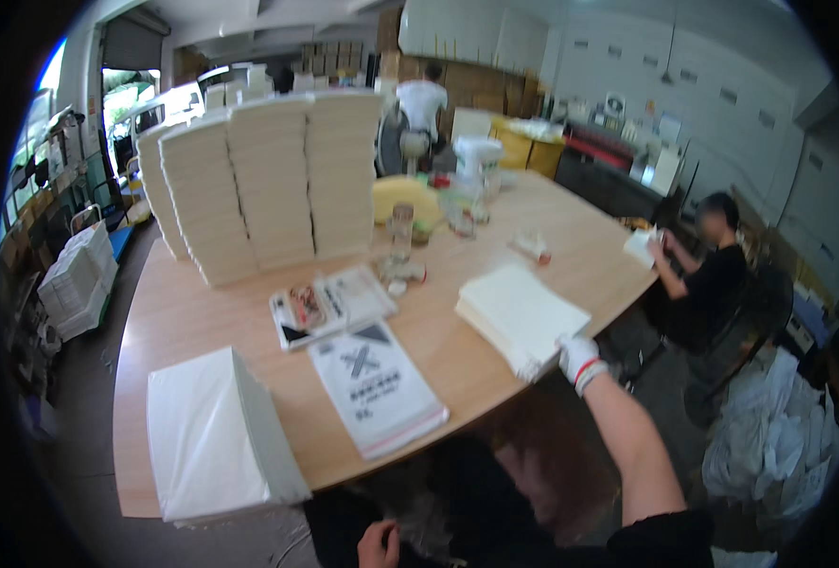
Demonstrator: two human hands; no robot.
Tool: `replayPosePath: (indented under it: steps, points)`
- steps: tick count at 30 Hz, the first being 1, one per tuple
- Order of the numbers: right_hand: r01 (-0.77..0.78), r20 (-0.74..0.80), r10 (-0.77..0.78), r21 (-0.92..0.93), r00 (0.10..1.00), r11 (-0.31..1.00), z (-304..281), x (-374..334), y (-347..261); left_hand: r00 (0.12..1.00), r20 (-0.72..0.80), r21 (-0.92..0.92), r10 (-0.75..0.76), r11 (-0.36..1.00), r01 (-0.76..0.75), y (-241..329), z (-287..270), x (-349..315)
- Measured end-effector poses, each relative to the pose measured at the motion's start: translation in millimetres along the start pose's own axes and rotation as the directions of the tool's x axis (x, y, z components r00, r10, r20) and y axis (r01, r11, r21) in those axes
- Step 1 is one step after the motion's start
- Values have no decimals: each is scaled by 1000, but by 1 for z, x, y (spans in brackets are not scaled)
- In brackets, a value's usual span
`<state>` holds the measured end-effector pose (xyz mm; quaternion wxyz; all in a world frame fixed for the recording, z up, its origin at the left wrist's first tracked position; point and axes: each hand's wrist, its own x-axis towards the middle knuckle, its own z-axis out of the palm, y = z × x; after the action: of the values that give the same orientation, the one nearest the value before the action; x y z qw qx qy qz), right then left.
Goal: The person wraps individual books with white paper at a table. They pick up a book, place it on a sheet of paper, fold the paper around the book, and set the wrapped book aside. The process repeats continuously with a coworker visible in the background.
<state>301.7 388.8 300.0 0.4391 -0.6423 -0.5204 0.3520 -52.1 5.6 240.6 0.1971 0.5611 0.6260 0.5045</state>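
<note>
My right hand (578, 362), in a white glove with a red band at the cuff, grips the near right corner of a stack of cream paper sheets (519, 308). That stack lies at the table's front edge, its near corner a little uneven. Down by my lap, my bare left hand (379, 544) is partly cut off by the lower edge, and its fingers are too little shown to tell their state. Left of the paper stack lies a printed white plastic bag (379, 386). Behind that bag are further printed packages (332, 305).
Tall stacks of cream sheets (273, 180) stand on the wooden table (249, 327). A white wrapped block (213, 435) sits at the front left corner. A clear jar (401, 232) and a glove (530, 246) lie farther back. A seated person (717, 260) works at the right.
</note>
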Motion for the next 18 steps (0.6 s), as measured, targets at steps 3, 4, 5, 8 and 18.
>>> replayPosePath:
  steps: [3, 4, 5, 8, 18]
  points:
    - [-210, 11, 224, 389, 975, 897, 13, -34, -42, 998, 69, 9, -14, 1000, 14, 6, -6, 8]
    - [-214, 48, 211, 364, 976, 907, 10, -29, -41, 995, 98, 24, -19, 1000, 16, 8, -7, 11]
    - [-230, 92, 211, 331, 973, 915, 10, -27, -37, 994, 109, 44, 5, 999, -10, 8, -8, 14]
    - [-264, 128, 239, 248, 963, 932, 7, -28, -33, 998, 62, 45, 13, 999, -16, 11, -12, 21]
    - [-226, -64, 219, -144, 974, 963, 17, -45, -71, 993, 103, -38, -55, 998, 59, 20, 0, 14]
